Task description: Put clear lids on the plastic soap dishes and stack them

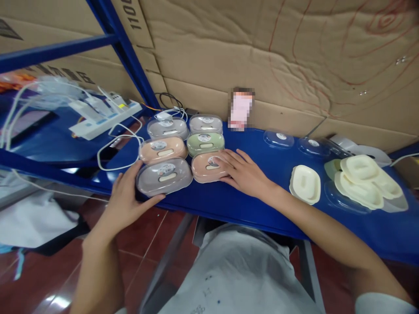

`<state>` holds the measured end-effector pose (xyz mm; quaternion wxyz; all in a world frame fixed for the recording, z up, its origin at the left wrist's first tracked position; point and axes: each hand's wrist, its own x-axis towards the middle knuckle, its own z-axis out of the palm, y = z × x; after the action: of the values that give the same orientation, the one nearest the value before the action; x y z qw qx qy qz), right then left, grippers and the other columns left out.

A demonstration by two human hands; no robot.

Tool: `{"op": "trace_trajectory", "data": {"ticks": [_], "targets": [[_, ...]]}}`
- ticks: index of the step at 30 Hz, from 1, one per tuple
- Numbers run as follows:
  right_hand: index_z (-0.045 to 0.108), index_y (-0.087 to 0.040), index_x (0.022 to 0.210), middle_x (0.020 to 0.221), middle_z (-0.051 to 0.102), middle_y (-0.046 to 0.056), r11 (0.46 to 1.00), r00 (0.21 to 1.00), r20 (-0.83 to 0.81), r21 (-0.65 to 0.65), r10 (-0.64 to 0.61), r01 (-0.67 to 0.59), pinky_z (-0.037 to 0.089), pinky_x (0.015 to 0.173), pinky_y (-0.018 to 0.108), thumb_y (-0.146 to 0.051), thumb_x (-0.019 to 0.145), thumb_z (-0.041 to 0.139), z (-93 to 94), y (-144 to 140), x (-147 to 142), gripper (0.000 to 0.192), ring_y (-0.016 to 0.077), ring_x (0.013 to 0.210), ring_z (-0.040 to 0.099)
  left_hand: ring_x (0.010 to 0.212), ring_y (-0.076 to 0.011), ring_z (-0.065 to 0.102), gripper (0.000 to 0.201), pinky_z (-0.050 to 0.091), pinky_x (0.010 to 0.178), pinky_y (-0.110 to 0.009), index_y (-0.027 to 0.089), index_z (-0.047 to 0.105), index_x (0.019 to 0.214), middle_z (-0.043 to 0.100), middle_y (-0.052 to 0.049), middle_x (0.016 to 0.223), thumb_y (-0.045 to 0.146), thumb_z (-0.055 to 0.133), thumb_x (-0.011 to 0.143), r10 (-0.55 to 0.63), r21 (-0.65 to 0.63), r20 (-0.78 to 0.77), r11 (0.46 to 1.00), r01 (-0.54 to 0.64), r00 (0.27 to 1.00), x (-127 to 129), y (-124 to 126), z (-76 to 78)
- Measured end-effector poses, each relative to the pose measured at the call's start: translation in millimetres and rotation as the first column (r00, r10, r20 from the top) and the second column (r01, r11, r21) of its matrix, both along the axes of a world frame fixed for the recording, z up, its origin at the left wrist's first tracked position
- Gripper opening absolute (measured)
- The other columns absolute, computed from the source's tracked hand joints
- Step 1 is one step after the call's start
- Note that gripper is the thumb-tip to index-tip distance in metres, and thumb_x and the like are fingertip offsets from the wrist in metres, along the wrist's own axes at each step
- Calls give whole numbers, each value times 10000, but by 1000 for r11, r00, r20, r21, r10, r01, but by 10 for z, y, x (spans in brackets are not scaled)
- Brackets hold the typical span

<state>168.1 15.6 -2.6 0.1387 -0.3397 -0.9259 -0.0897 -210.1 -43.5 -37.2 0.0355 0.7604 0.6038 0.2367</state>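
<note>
Blue table (229,205) runs L to R w/ its front edge right by the person's body; a cardboard wall closes the back edge. Bare blue strip lies between the boxes and the cream trays – open room mid-table. To the L, a blue metal rack post (131,56) stands close behind the boxes.

Left hand (126,198) sits at the front edge, fingers (153,199) curled partway round the near side of the grey oval plastic soap box w/ clear lid (164,175) – thumb along its L end, a loose grip, not tight. Box is the front-left one of six in a 2-wide block, touching its neighbours.

Right hand (244,174) lies flat, fingers spread and nearly straight, fingertips resting on the lid of the pink oval soap box (207,165), front-right of the block; nothing clasped.

Behind: peach box (163,149), green box (205,143), two grey ones at the back. R side: cream oval tray (305,184), stacked cream trays (366,179), clear lids (279,138) near the wall. White power strip (101,117) w/ cables at far L.
</note>
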Motion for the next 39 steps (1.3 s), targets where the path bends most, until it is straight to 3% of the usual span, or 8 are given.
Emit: {"op": "trace_trajectory", "data": {"ticks": [4, 10, 15, 20, 23, 28, 33, 39], "targets": [[498, -216, 1629, 1637, 554, 158, 977, 976, -58, 7, -212, 213, 405, 1262, 587, -473, 1110, 503, 120, -219, 490, 579, 355, 1508, 524, 1659, -417, 286, 1110, 304, 1325, -661, 530, 38, 1716, 169, -13, 1839, 358, 782, 911, -31, 183, 90, 983, 14, 995, 117, -154, 28], [690, -120, 1404, 1313, 725, 269, 685, 685, 84, -27, -724, 728, 565, 976, 652, -487, 1070, 543, 20, -615, 1490, 517, 450, 1141, 726, 1432, -325, 586, 885, 525, 1182, -545, 524, 281, 1671, 513, -18, 1632, 232, 704, 952, -370, 321, 26, 883, 343, 928, 941, -254, 352], [575, -268, 1534, 1570, 627, 108, 904, 946, 0, -297, -323, 309, 477, 1201, 589, -333, 1092, 492, -45, -471, 1585, 454, 303, 1441, 612, 1490, -310, 534, 456, 421, 1261, -503, 223, 589, 1457, 506, -147, 1659, 161, 569, 1006, -749, 136, -278, 589, 796, 602, 2091, 194, 458], [640, -267, 1475, 1500, 687, 105, 890, 881, -133, -124, -454, 439, 451, 1228, 577, -368, 1119, 443, 157, -535, 1763, 420, 315, 1427, 622, 1513, -381, 501, 383, 399, 1206, -564, 139, 622, 1404, 500, -222, 1641, 190, 517, 1039, -680, -16, -386, 680, 733, 623, 2786, 593, 301], [668, -225, 1454, 1482, 685, 169, 795, 780, -174, -34, -601, 605, 487, 1174, 594, -397, 1107, 452, 228, -926, 2156, 443, 367, 1387, 641, 1337, -345, 634, 310, 442, 1081, -502, 154, 665, 1310, 586, -201, 1538, 208, 469, 1076, -677, -53, -385, 695, 717, 627, 2830, 625, 249], [648, -285, 1484, 1499, 675, 179, 435, 446, -153, 97, -882, 895, 544, 1042, 630, -563, 1059, 514, 39, -1624, 2746, 525, 433, 1384, 633, 1199, -311, 669, 290, 425, 932, -429, 187, 642, 1322, 686, -135, 1321, 314, 556, 1076, -672, -46, -346, 709, 704, 654, 2699, 611, 293], [736, -286, 1336, 1312, 790, 116, 552, 539, -201, -11, -818, 834, 566, 1003, 552, -456, 1085, 491, -176, -1654, 2700, 390, 353, 1207, 750, 1117, -313, 672, 357, 412, 940, -437, 181, 653, 1299, 706, -120, 1241, 417, 678, 1033, -659, -78, -363, 725, 684, 658, 2677, 652, 351], [767, -241, 1272, 1297, 797, 89, 810, 791, -182, -69, -585, 583, 549, 1079, 527, -329, 1104, 494, -195, -1024, 2134, 333, 297, 1222, 745, 1138, -309, 672, 373, 422, 944, -427, 190, 636, 1334, 695, -118, 1268, 412, 678, 1036, -660, -78, -358, 726, 683, 660, 2690, 648, 361]]}}
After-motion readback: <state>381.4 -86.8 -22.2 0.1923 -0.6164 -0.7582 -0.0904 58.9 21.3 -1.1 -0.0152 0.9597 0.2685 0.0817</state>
